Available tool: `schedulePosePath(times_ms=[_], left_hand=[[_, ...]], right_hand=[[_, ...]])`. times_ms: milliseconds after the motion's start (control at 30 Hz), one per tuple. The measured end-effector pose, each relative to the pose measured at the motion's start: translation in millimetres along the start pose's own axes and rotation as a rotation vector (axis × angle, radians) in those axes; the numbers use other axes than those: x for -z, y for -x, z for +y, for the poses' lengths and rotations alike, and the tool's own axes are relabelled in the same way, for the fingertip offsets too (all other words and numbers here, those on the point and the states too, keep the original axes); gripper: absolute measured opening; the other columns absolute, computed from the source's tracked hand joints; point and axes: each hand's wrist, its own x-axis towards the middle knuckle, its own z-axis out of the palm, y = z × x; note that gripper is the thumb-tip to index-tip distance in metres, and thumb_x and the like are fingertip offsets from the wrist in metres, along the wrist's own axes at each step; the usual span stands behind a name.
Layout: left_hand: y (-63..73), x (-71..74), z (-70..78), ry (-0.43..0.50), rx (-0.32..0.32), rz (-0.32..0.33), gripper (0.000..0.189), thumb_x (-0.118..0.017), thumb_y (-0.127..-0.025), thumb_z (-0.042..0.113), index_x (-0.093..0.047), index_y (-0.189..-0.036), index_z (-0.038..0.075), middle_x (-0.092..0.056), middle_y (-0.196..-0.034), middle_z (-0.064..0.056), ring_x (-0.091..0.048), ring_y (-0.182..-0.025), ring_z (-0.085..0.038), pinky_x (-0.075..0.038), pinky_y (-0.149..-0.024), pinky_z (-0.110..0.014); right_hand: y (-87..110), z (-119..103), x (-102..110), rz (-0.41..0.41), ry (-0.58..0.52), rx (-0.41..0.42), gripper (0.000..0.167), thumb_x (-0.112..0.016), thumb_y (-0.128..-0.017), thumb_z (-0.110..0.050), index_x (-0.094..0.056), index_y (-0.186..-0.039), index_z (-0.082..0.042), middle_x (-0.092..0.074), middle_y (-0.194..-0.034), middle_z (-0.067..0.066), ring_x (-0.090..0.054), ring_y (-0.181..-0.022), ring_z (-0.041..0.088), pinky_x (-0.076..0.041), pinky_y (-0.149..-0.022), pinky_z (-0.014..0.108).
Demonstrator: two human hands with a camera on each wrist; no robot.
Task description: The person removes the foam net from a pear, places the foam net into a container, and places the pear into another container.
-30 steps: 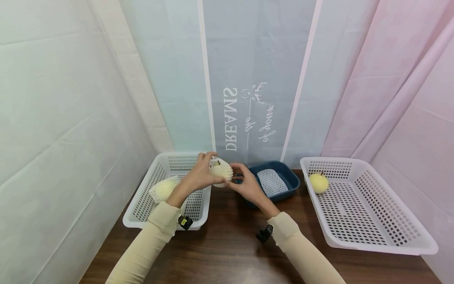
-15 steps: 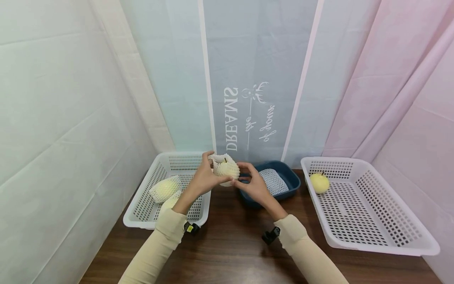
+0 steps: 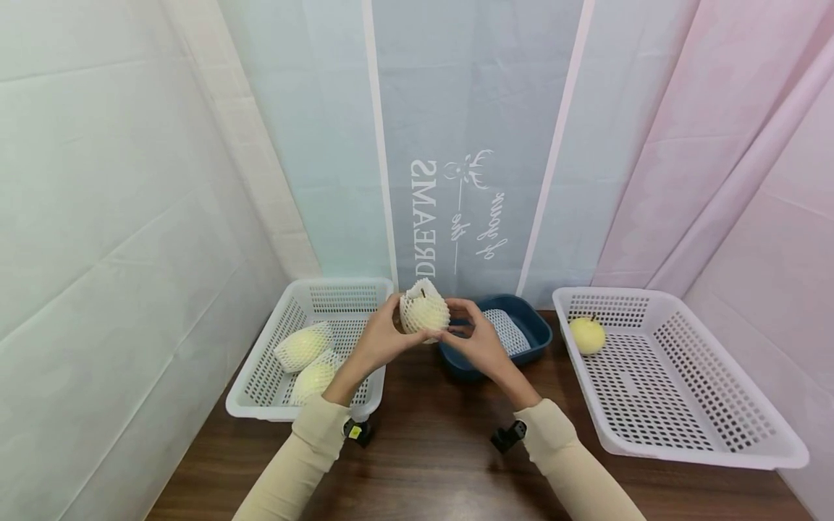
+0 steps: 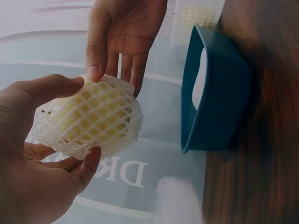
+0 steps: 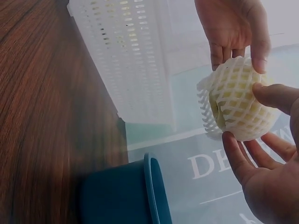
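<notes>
Both hands hold up a pale yellow pear (image 3: 426, 312) wrapped in a white foam net, its dark stem showing at the open top in the head view. My left hand (image 3: 383, 334) grips it from the left, thumb and fingers spread round the net (image 4: 98, 116). From the right, my right hand (image 3: 481, 341) holds it too, with the thumb on the near side and fingertips against the net (image 5: 240, 98). Below and right of the pear stands a blue basin (image 3: 464, 367) with white foam nets (image 3: 508, 333) inside.
At the left, a white basket (image 3: 255, 411) holds two netted pears (image 3: 303, 347), the nearer partly behind the left wrist. A larger white basket (image 3: 700, 457) at the right has one bare pear (image 3: 588, 336). A printed curtain (image 3: 456, 108) hangs behind the brown table (image 3: 430, 463).
Both hands have moved right with the pear. The net's loose upper edge now stands more evenly round the stem. The left arm's shift uncovers the second netted pear in the left basket.
</notes>
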Motion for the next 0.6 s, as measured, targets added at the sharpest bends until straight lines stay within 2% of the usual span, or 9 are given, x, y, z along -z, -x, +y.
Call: schedulePosePath(times_ms=[167,367,600], left_hand=[[2.7,-4.7,1.8,0.007,-0.050,0.024,0.075,-0.091,-0.086,0.031,-0.054,-0.148,0.012,-0.068,-0.132,-0.010,-0.068,-0.107,-0.025,-0.059,-0.085,-0.040],[5.1,-11.2,3.4,0.030,-0.076,0.038,0.072,-0.091,-0.086,0.026,-0.055,-0.148,0.013,-0.069,-0.133,-0.010,-0.068,-0.111,-0.027,-0.059,-0.093,-0.050],[10.8,-21.1,2.8,0.132,-0.079,-0.008,0.072,-0.088,-0.090,0.020,-0.051,-0.151,0.013,-0.064,-0.140,-0.011,-0.069,-0.123,-0.026,-0.060,-0.095,-0.039]], right_hand=[[3.6,-0.3,4.4,-0.011,-0.005,0.014,0.067,-0.083,-0.093,-0.010,-0.050,-0.151,-0.008,-0.054,-0.152,0.015,-0.058,-0.137,0.035,-0.057,-0.105,0.044],[9.2,-2.2,10.4,-0.019,-0.004,-0.004,0.065,-0.083,-0.094,-0.013,-0.051,-0.150,-0.013,-0.054,-0.152,0.011,-0.057,-0.138,0.031,-0.056,-0.107,0.041],[17.9,0.6,15.5,-0.034,0.004,0.008,0.063,-0.081,-0.095,-0.009,-0.051,-0.150,-0.013,-0.054,-0.152,0.012,-0.057,-0.137,0.032,-0.057,-0.106,0.041]])
